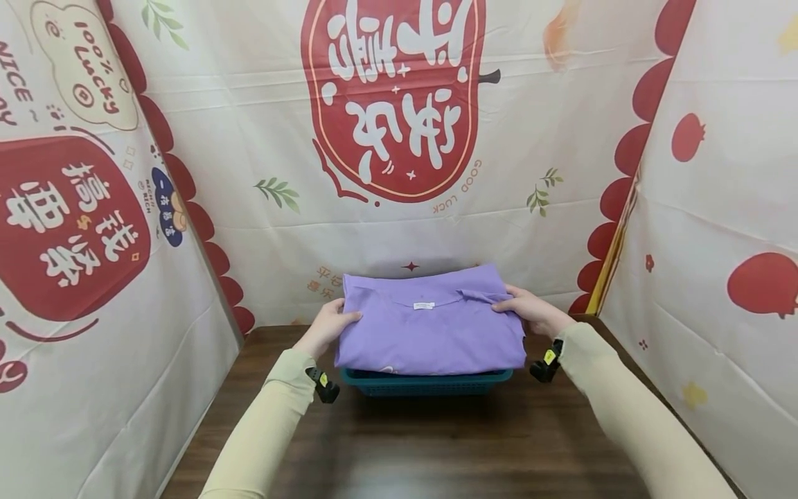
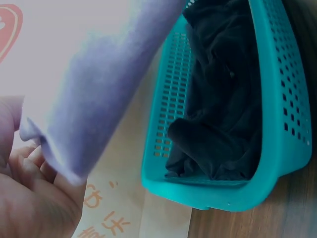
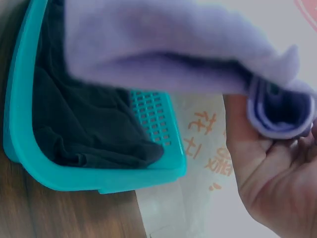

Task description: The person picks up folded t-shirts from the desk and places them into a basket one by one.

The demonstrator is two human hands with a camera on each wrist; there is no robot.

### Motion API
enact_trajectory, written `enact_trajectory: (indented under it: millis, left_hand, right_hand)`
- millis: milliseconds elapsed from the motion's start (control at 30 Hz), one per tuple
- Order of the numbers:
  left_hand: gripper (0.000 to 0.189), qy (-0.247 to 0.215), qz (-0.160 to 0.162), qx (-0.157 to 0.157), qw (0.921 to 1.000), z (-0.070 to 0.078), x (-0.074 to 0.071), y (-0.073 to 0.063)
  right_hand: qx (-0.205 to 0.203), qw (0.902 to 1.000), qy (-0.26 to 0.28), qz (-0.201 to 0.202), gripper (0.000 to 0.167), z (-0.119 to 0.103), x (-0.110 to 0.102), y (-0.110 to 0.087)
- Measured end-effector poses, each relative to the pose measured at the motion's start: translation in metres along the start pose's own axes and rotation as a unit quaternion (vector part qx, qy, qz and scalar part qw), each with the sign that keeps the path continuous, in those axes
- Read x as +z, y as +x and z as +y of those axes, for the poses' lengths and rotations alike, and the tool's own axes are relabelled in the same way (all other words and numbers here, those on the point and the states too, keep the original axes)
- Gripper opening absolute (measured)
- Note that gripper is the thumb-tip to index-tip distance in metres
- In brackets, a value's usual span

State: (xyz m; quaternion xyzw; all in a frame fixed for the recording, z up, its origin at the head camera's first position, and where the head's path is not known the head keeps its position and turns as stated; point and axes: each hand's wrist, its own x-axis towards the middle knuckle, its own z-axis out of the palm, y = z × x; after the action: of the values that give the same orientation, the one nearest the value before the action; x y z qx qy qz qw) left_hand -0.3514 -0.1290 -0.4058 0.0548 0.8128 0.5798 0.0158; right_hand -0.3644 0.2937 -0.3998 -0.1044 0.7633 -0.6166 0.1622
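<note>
A folded purple shirt (image 1: 430, 339), with a white label at its neckline, is held up over a teal plastic basket (image 1: 427, 384). My left hand (image 1: 327, 326) grips its left edge, thumb on the near face and fingers behind. At the opposite edge my right hand (image 1: 530, 310) pinches the fabric near a folded-over corner. In the right wrist view the shirt's side (image 3: 281, 111) shows rolled layers between the fingers. Dark clothing (image 2: 223, 94) lies crumpled inside the basket in the left wrist view, below the shirt. From the head view the shirt hides most of the basket's inside.
The basket stands on a dark wooden table (image 1: 405, 450), close to its far edge. A printed white cloth (image 1: 249, 125) hangs behind the table, and similar cloth walls (image 1: 704, 229) rise on the left and right. Black cameras are strapped to both wrists.
</note>
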Motion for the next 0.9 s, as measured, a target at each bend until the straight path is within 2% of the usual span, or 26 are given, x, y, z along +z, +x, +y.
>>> enact_trajectory:
  millis: [367,667,900]
  left_hand:
    - [0.040,0.027,0.005,-0.006,0.9996,-0.010,0.009,0.022]
    - [0.043,0.043,0.002,-0.016,0.9989,-0.020,0.019,0.022]
    - [0.047,0.088,-0.004,-0.025,0.9958,-0.029,0.022,0.024]
  right_hand:
    - [0.013,0.9992,-0.028,0.027,0.070,0.015,0.005,0.017]
    - [0.014,0.9957,-0.067,0.063,0.063,0.025,0.014,0.028]
    - [0.013,0.9927,-0.098,0.068,0.064,0.032,0.016,0.034]
